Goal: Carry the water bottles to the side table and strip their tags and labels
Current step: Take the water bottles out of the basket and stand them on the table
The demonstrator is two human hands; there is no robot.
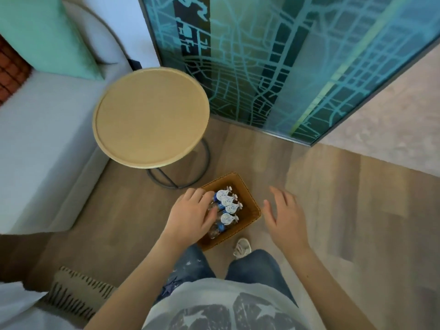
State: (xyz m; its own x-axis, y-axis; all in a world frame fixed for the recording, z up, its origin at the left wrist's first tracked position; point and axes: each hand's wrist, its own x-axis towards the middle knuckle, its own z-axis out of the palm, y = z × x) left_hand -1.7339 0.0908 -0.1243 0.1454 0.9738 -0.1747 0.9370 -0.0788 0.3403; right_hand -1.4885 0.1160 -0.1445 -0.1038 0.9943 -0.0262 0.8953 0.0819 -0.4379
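The water bottles [227, 208] lie side by side in a brown woven basket [252, 211] that sits on the wooden floor [333, 198] in front of my legs, just this side of the round side table [150, 115]. That pale wooden surface stands on a dark wire frame [204, 163] and carries none of the bottles. Each bottle neck wears a white paper tag [227, 219]; I count four, with white caps pointing toward the basket's right wall, and a blue label [222, 226] shows on the nearest bottle. My left grip [190, 211] reaches into the left half of the basket and lies on the clear bottle bodies, fingers bent over them and the thumb against the one nearest me; I cannot tell whether it has closed round a bottle or only rests there. My right grip [285, 215] hovers over the floor just right of the basket, fingers apart and relaxed, holding nothing and touching nothing. Below the basket one white shoe [241, 247] shows past my blue jeans [252, 265]. A grey sofa [35, 151] with a green cushion [42, 32] stands against the table's left side, and a glass panel [285, 55] printed with a teal street-map pattern rises behind the table. A fringed striped throw [78, 294] lies at my lower left.
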